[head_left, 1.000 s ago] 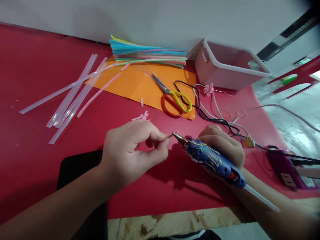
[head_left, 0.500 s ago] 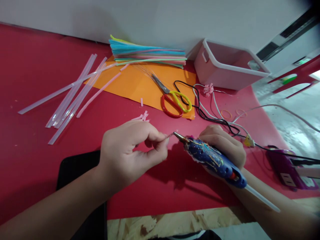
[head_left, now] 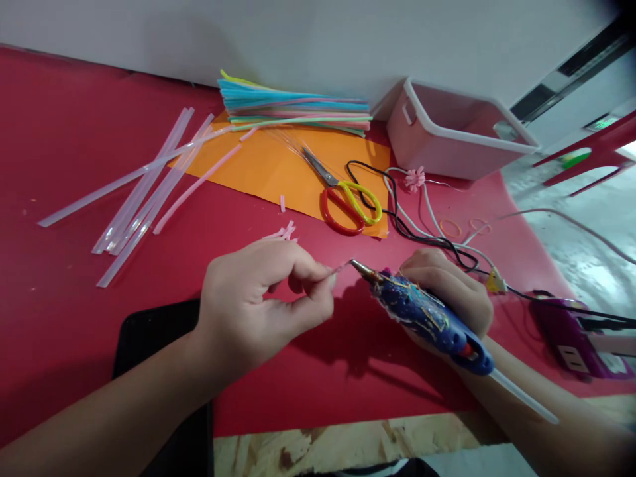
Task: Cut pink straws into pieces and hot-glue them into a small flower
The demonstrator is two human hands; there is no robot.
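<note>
My right hand [head_left: 450,288] is closed around a blue hot glue gun [head_left: 427,318], which is smeared with dried glue strands. Its metal nozzle points left and up, and a glue stick [head_left: 525,396] sticks out of its back end. My left hand [head_left: 268,298] pinches a very thin strip [head_left: 342,267] between thumb and forefinger; what it is made of is too small to tell. The strip's free end is at the nozzle tip. Partly hidden behind my left hand lies a cluster of pink fuzzy pieces [head_left: 285,232].
Scissors [head_left: 342,192] lie on orange paper [head_left: 268,165], below a bundle of pipe cleaners [head_left: 298,106]. Glue sticks [head_left: 149,185] are at left, a pink bin [head_left: 447,132] at back right. Cords [head_left: 412,225], a pink pompom-like piece [head_left: 415,179], a purple power strip [head_left: 561,338] and a black flat object [head_left: 154,338] surround my hands.
The glue gun in my right hand has shifted slightly to the right, its nozzle sliding toward the strip's outer end. My left hand has barely moved.
</note>
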